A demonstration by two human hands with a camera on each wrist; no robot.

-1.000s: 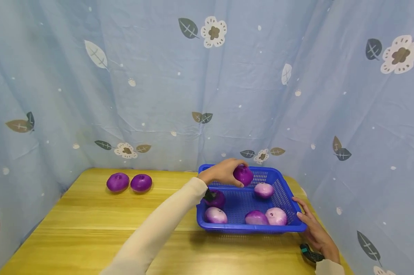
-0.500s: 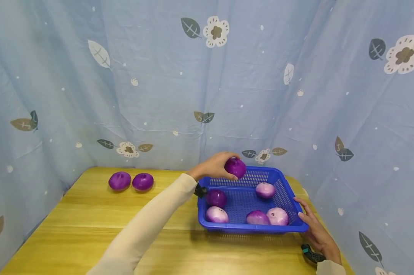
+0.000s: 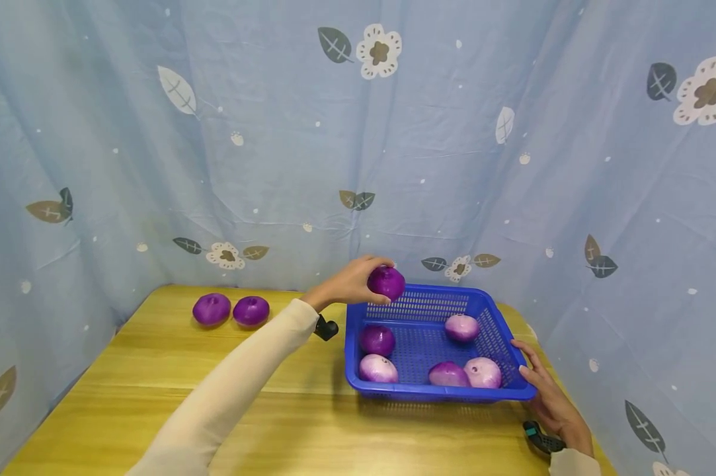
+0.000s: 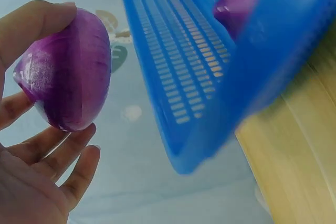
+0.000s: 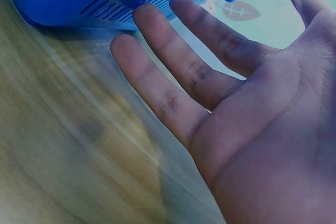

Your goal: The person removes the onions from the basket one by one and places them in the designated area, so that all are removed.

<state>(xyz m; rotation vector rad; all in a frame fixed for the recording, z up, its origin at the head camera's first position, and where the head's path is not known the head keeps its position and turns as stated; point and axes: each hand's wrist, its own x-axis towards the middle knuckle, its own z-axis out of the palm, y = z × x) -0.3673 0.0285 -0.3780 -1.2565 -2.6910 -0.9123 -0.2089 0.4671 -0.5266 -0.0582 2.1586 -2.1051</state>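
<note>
Cream sleeves [image 3: 235,383], black wrist cameras [image 3: 545,442]

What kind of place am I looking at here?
Perhaps a small curtained-off work corner, though what lies beyond is hidden. A blue flower-and-leaf curtain surrounds the back and sides of a wood-grain table, which bears a blue plastic basket with purple onions.

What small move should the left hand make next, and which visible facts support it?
Probably carry the held onion left toward the two onions on the table: the left hand grips it, raised near the back-left corner of the basket, and it has moved leftward this past second.
</note>
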